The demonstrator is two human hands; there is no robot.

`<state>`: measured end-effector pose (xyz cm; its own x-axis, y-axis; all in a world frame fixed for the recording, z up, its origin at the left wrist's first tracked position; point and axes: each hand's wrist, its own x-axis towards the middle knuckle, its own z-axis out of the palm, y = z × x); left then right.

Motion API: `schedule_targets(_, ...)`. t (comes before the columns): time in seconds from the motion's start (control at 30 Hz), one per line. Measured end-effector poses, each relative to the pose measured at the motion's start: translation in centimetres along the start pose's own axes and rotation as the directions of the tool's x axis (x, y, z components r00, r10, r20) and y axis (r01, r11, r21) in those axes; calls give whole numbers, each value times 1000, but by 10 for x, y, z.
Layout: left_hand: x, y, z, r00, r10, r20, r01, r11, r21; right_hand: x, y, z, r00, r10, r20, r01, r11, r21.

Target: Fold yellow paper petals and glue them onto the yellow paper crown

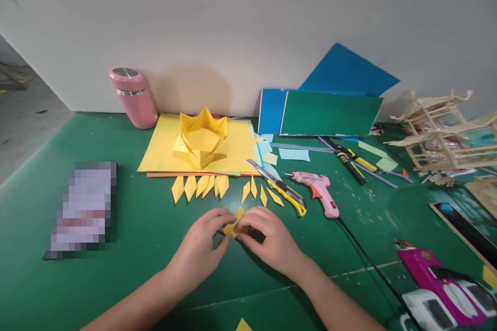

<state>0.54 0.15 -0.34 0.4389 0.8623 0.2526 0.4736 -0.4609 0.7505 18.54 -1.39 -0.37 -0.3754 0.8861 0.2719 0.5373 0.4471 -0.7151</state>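
Note:
A small piece of yellow paper (233, 226) is pinched between my left hand (204, 245) and my right hand (269, 240), just above the green table. The fingertips of both hands press on it and partly cover it. Beyond my hands lie several folded yellow paper diamonds (190, 187), in a left group and a looser right group. A folded yellow paper ring with pointed tips (200, 139) stands on a stack of yellow paper sheets (155, 152). The corner of another yellow paper (243, 325) shows at the bottom edge.
Right of the diamonds lie a yellow utility knife (285, 194) and a pink glue gun (316, 186), its cord running right. A pink flask (135, 98), a blurred-out flat device (83, 209), pliers (345, 160), a wooden stick model (446, 134) and a magenta-white device (435, 279) surround the work area.

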Motion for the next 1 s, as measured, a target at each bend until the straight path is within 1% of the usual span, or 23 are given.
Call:
schedule_targets(0.13,-1,-2,0,1000,0,2,0,1000,18,-1,7,-6,989,-136,56,138,990,-36)
schedule_targets(0.27,-2,-3,0,1000,-3,12,3,1000,27,-1,8,-9,977,-197,80,204,975,-89)
schedule_targets(0.37,-2,-4,1,1000,1,12,-1,999,39,-2,9,-9,972,-217,93,227,967,-113)
schedule_targets(0.5,-2,-4,1,1000,4,21,-5,999,49,-2,9,-9,972,-211,104,222,968,-114)
schedule_targets(0.57,-3,-1,0,999,34,13,-34,998,58,-1,9,-10,972,-208,109,221,968,-121)
schedule_targets(0.63,-3,4,-2,996,83,-15,-81,990,117,0,9,-10,971,-210,111,223,967,-126)
schedule_targets(0.7,-5,9,-5,990,141,-26,-130,959,253,0,9,-10,971,-216,105,229,964,-132)
schedule_targets(0.73,-7,12,-6,984,177,-3,-166,925,341,0,9,-9,970,-221,102,233,963,-135)
schedule_targets(0.77,-9,14,-6,974,222,42,-220,885,411,0,9,-9,969,-226,100,238,962,-137)
schedule_targets(0.8,-10,15,-6,961,264,81,-272,848,455,0,9,-9,968,-230,97,242,960,-138)
schedule_targets(0.87,-14,17,-5,940,317,129,-337,787,517,0,10,-9,968,-231,93,243,960,-139)
schedule_targets(1.0,-18,19,0,912,366,186,-401,700,590,0,9,-10,971,-218,100,231,962,-147)
